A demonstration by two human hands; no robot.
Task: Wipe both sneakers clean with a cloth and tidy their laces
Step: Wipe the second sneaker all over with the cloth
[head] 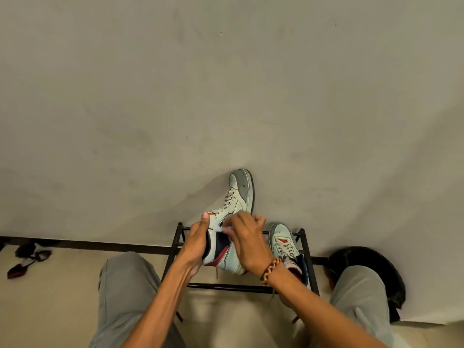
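Left hand (198, 243) reaches up from lower left, forearm extended, fingers wrapped round the collar of the raised sneaker (232, 219), thumb up along its side. The sneaker is held toe-up in front of the wall. Right hand (247, 243), braided bracelet (271, 270) on wrist, fingers curled, presses a small white cloth (223, 229) against the sneaker's side. Second sneaker (285, 247) sits on black rack (175, 249), right.

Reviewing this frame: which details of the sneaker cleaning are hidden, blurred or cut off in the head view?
- Cloth: only a blurred white scrap shows at the right hand; the fingers cover the rest.
- Held sneaker: its far side faces away; the left hand covers the heel and collar.
- Second sneaker on the rack: the right wrist hides its heel.
- Dark items on the floor at left: too small and dim to identify.
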